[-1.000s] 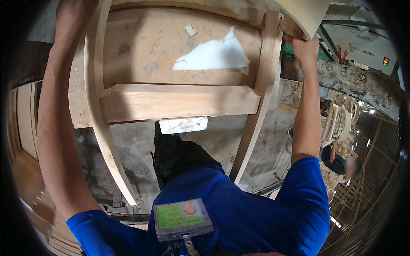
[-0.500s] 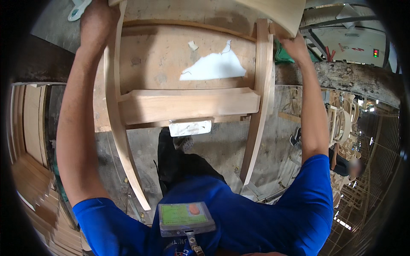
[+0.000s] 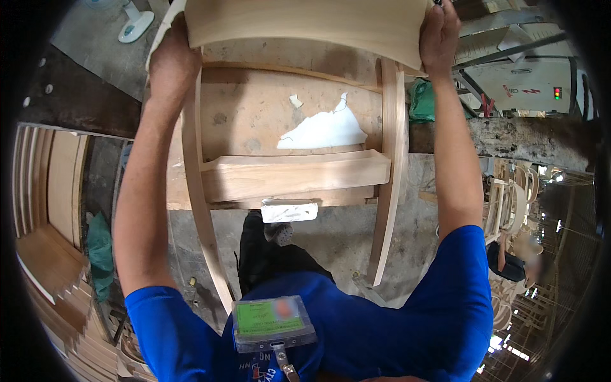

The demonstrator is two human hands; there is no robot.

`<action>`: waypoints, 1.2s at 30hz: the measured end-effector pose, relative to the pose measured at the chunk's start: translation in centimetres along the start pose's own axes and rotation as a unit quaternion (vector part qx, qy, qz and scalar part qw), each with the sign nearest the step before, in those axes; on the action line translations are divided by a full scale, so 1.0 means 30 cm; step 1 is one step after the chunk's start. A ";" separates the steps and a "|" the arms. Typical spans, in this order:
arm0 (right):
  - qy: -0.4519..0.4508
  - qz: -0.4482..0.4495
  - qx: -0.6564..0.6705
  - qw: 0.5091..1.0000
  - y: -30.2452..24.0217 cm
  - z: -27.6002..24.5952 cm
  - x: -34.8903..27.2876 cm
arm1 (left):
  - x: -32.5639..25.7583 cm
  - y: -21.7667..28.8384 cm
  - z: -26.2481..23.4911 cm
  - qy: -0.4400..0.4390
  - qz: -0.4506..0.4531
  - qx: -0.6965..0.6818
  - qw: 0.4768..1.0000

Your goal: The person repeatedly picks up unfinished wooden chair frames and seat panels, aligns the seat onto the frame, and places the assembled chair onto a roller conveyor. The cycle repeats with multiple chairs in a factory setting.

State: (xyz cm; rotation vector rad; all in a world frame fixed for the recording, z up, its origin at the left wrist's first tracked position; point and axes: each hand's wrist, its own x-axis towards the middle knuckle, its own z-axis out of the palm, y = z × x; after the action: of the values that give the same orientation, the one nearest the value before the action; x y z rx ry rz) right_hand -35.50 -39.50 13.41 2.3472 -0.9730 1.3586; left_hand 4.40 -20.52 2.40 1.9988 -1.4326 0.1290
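Observation:
A pale wooden chair frame [image 3: 299,173] lies before me, with two long legs joined by a crosspiece. At its far end is a wide curved backrest panel [image 3: 305,22], partly cut off by the top of the view. My left hand [image 3: 175,60] is closed round the left end of this panel, close to the left leg. At the opposite end my right hand [image 3: 440,41] is wrapped round the panel's edge. Through the frame I see a torn white sheet [image 3: 328,127] on the worktable [image 3: 242,121]. A white block-like piece [image 3: 289,210] sits by the crosspiece, at the table's near edge.
Stacked curved wooden parts [image 3: 51,254] stand at the left. A dark beam [image 3: 509,135] runs along the right, with a control box [image 3: 538,86] behind it. A green bag [image 3: 422,100] hangs near my right wrist. Another person [image 3: 506,258] is among chair frames farther right.
The backrest panel has swung from a slant to nearly level across the top. My right hand has moved farther away, and my left hand nearer and to the right, both still holding it.

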 end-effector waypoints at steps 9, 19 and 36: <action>-0.044 0.241 -0.027 0.969 -0.029 -0.246 -0.356 | -0.507 0.013 -0.182 -0.042 -0.010 -0.073 0.996; -0.279 0.717 0.204 0.605 -0.731 -1.164 -1.563 | -1.792 0.205 -0.667 -0.191 -0.583 -0.317 0.723; -0.237 0.675 0.241 0.656 -0.437 -0.966 -1.116 | -1.299 0.308 -0.601 -0.157 -0.468 -0.297 0.817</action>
State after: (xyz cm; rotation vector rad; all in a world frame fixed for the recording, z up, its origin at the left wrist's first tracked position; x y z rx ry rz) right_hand -57.55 -0.57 1.91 2.1692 -3.3198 1.3795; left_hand -13.75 19.46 3.36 1.9678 -0.3904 -0.9931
